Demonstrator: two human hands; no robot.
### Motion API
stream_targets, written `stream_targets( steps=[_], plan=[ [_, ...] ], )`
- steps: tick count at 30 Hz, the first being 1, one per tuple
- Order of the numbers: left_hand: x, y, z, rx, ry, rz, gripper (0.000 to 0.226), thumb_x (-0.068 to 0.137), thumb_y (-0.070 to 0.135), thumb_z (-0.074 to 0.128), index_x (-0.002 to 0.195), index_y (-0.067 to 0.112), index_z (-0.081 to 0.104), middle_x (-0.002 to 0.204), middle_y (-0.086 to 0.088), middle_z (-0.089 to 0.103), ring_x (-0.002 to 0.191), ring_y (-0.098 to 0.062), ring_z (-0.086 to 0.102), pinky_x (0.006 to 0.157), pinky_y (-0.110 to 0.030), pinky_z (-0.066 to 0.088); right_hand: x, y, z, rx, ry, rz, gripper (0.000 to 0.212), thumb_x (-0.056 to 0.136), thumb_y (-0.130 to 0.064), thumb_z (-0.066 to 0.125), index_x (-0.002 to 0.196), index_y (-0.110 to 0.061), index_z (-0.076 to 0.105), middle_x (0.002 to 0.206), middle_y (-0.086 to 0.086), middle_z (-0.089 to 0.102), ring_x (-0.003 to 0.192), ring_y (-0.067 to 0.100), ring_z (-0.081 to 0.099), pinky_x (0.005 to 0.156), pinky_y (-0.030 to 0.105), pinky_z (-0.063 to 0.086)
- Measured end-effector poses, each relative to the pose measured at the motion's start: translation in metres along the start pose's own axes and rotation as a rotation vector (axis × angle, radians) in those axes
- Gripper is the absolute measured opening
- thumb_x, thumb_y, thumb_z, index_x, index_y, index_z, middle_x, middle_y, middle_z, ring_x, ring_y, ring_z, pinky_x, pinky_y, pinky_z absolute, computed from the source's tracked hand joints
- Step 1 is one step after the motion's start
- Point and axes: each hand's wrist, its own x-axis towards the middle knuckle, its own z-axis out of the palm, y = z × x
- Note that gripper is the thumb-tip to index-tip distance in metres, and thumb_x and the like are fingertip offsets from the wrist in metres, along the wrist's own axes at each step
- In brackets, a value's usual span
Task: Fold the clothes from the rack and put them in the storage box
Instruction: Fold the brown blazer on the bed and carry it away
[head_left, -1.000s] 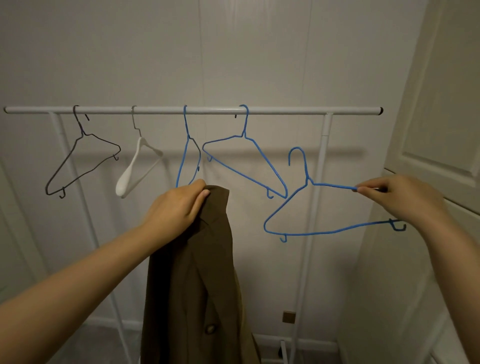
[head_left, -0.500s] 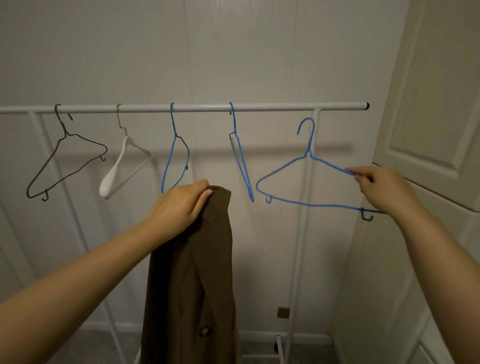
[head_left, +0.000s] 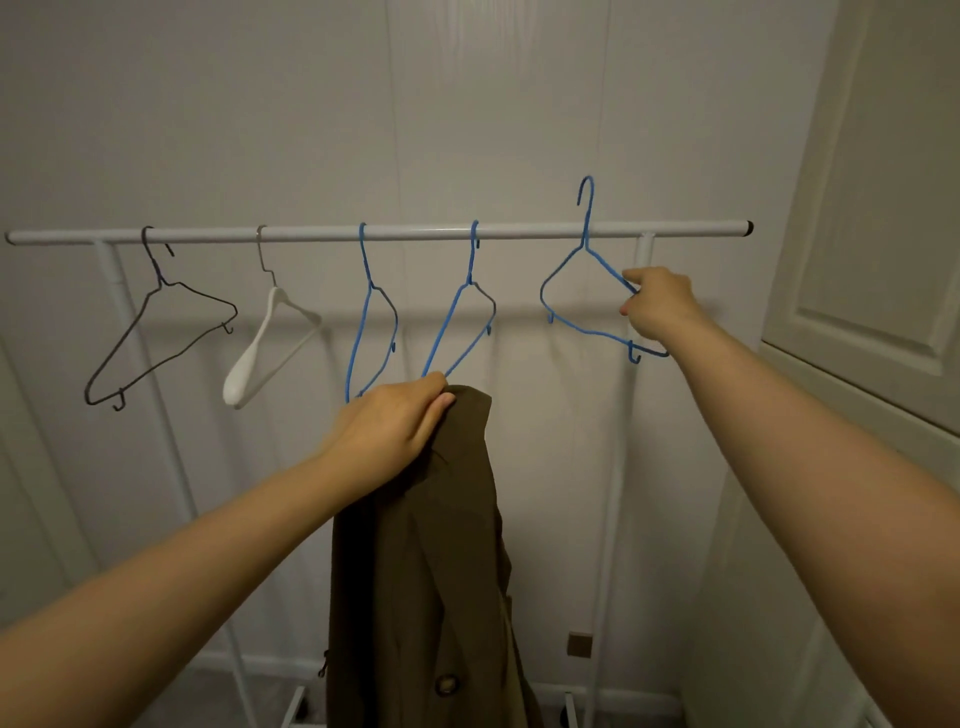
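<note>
Holding the olive-brown coat (head_left: 441, 561) up by its collar with my left hand (head_left: 389, 431), fingers curled tight over the fabric so the length hangs straight down in front of the rack instead of bunching. My right hand (head_left: 657, 306) is pinching the shoulder wire of an empty blue hanger (head_left: 587, 291), and its hook pokes up above the white rail (head_left: 395, 234) near the right end, not seated on it as far as I can see. I'd say that high hold is there to drop the hook over the bar and park the hanger. On the rail hang a dark wire hanger (head_left: 156, 332), a white plastic hanger (head_left: 265, 348) and two more blue ones (head_left: 415, 322), all bare, so this coat looks like the last garment. No storage box in view, so folding and packing remain.
</note>
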Motion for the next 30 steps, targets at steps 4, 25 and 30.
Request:
stream_targets(
  steps=[4, 25, 30],
  plan=[
    [-0.001, 0.005, -0.003, 0.015, -0.012, 0.029, 0.044, 0.094, 0.055, 0.010, 0.089, 0.026, 0.042, 0.071, 0.009, 0.053, 0.062, -0.012, 0.052, 0.055, -0.033, 0.045, 0.011, -0.009, 0.009, -0.072, -0.065, 0.022, 0.046, 0.093, 0.009, 0.043, 0.137, 0.000, 0.053, 0.135, 0.027, 0.051, 0.123, 0.039, 0.052, 0.104, 0.041, 0.046],
    [-0.005, 0.002, -0.011, 0.031, -0.040, 0.104, 0.039, 0.096, 0.054, 0.011, 0.086, 0.029, 0.039, 0.072, 0.011, 0.051, 0.063, -0.010, 0.049, 0.056, -0.031, 0.043, -0.017, -0.015, 0.028, -0.318, 0.249, -0.528, 0.050, 0.083, 0.000, 0.053, 0.129, -0.018, 0.062, 0.121, 0.010, 0.055, 0.113, 0.032, 0.054, 0.094, 0.042, 0.042],
    [-0.003, 0.001, -0.020, 0.062, -0.013, 0.137, 0.041, 0.097, 0.052, 0.013, 0.091, 0.026, 0.044, 0.075, 0.009, 0.056, 0.066, -0.015, 0.054, 0.055, -0.033, 0.044, -0.089, -0.020, 0.068, 0.265, -0.353, -0.710, 0.066, 0.076, 0.006, 0.056, 0.135, -0.023, 0.056, 0.113, -0.004, 0.063, 0.100, 0.008, 0.061, 0.082, 0.017, 0.050]
  ],
)
